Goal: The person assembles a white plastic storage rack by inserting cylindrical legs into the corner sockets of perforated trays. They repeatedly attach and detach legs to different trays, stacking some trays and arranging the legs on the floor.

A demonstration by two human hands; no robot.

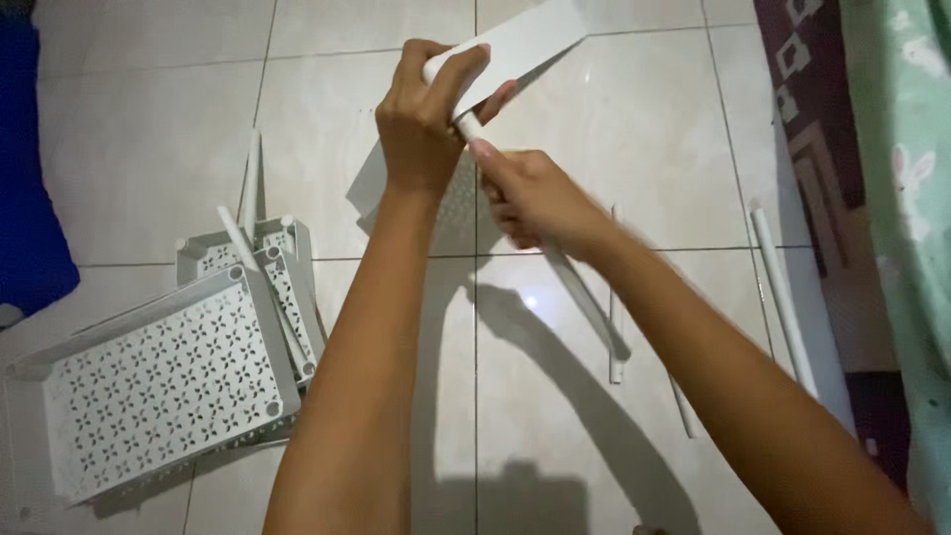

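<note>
Pale floor tiles [634, 129] carry two finished-looking perforated trays [158, 381] at left; loose rods [783, 297] lie at right, so assembly appears partly done. Left hand [421, 119] has its fingers wrapped around the corner of a grey tray [515, 50] held above the floor. Right hand [530, 198] has its fingers closed on a white rod [584, 297] at that corner. Rod's long axis runs from the corner down-right.

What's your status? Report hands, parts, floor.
Left hand gripping white shelf panel at its corner. Right hand closed on white tube, tube end at that corner. Stacked perforated trays and spare tubes on the floor.
</note>
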